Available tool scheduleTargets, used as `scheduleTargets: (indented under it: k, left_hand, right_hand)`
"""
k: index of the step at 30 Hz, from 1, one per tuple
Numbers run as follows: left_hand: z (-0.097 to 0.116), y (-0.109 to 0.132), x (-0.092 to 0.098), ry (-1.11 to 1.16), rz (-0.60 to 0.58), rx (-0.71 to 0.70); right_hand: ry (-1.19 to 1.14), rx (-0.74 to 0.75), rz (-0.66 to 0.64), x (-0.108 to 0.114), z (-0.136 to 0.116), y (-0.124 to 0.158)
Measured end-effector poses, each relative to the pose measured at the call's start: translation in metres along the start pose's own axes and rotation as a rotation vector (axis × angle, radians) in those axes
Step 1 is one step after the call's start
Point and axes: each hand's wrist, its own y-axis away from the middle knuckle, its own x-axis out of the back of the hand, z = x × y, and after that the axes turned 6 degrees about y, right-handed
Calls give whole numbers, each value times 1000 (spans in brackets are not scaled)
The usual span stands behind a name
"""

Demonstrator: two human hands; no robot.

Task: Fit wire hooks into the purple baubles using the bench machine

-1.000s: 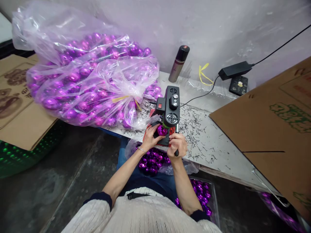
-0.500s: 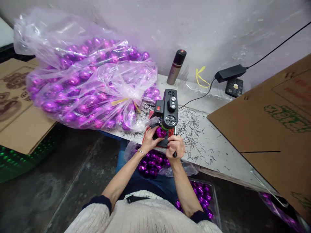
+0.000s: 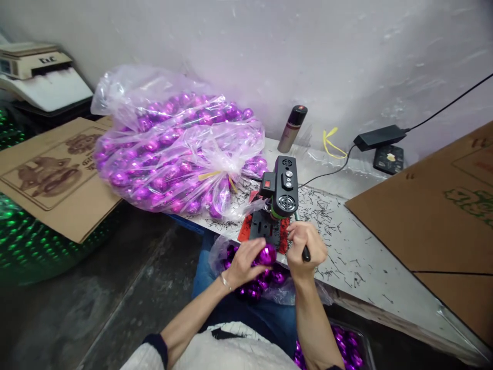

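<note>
A shiny purple ball (image 3: 266, 255) is held in the fingers of my left hand (image 3: 245, 263), just in front of a small black press machine (image 3: 285, 187) on the table's front edge. My right hand (image 3: 307, 247) is wrapped round the machine's lever handle (image 3: 306, 254); the black grip end sticks out below the fist. The machine's slotted base plate (image 3: 264, 228) is bare and lies over a red sheet (image 3: 245, 227). Below my left hand, on my lap, an open plastic bag holds more purple balls (image 3: 252, 291).
A big tied plastic bag of purple balls (image 3: 162, 169) lies to the left. Behind stand a spray can (image 3: 291, 129) and a power adapter (image 3: 381, 137). Small black bits litter the white table (image 3: 346, 257). Cardboard boxes (image 3: 435, 216) flank the right, and a flattened carton (image 3: 57, 169) the left.
My left hand has drawn the purple ball off the machine's base, down and toward me. My right hand stays on the lever handle. The view has shifted left and up.
</note>
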Motion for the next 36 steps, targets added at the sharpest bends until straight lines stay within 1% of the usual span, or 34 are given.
scheduleTargets:
  k: [1, 2, 4, 6, 7, 8, 10, 12, 13, 14, 15, 17, 19, 20, 22, 24, 26, 27, 29, 31, 33, 35, 36]
  left_hand:
    - [4, 15, 0, -17, -67, -8]
    - [6, 29, -1, -44, -136, 18]
    - [5, 50, -6, -123, -260, 139]
    - [0, 56, -9, -186, -311, 234]
    - [-1, 51, -7, -187, -308, 231]
    - [-3, 41, -4, -169, -287, 196]
    - [-6, 8, 10, -110, -211, 75]
    - [-15, -41, 32, -111, -100, 28]
    - [-23, -69, 44, -154, -37, 72]
    - [-34, -98, 55, -221, 12, 166]
    - [-47, -125, 65, -303, 1, 270]
    - [-75, -172, 80, -492, -119, 548]
    - [-101, -204, 87, -536, -154, 639]
    - [-111, -214, 88, -544, -160, 661]
    - [-123, -224, 89, -544, -157, 673]
    - [-127, -225, 91, -546, -162, 685]
    - [-124, -219, 96, -523, -156, 673]
    - [-120, -214, 100, -473, -145, 647]
    - [-108, -199, 107, -285, -90, 570]
    - [-92, -180, 112, -54, 22, 500]
    - [-74, -158, 115, 135, 162, 483]
    - [-55, -137, 114, 324, 290, 529]
    - [-47, -127, 112, 438, 330, 577]
  right_hand:
    - [7, 8, -1, -1, 1, 3]
    - [14, 18, -2, -2, 3, 7]
    - [27, 33, 0, -4, 7, 14]
    - [33, 39, 0, -4, 10, 20]
    - [33, 42, -2, -4, 10, 21]
    - [33, 44, -4, -4, 11, 22]
    - [33, 45, -1, -4, 10, 22]
    - [29, 45, 9, -5, 10, 22]
    - [25, 46, 13, -5, 9, 21]
    - [21, 49, 15, -6, 9, 21]
    - [17, 55, 16, -6, 8, 21]
    - [19, 67, 10, -5, 7, 20]
    - [32, 72, 0, -5, 7, 20]
    - [38, 73, -3, -5, 7, 20]
    - [44, 73, -2, -5, 8, 20]
    - [43, 71, 2, -5, 8, 21]
    - [39, 70, 2, -5, 9, 21]
    - [39, 67, 1, -5, 9, 21]
    - [38, 64, -3, -5, 8, 20]
    - [38, 62, -2, -6, 8, 20]
    - [37, 60, 4, -6, 8, 20]
    - [38, 58, 9, -6, 7, 19]
    - [38, 59, 10, -6, 7, 19]
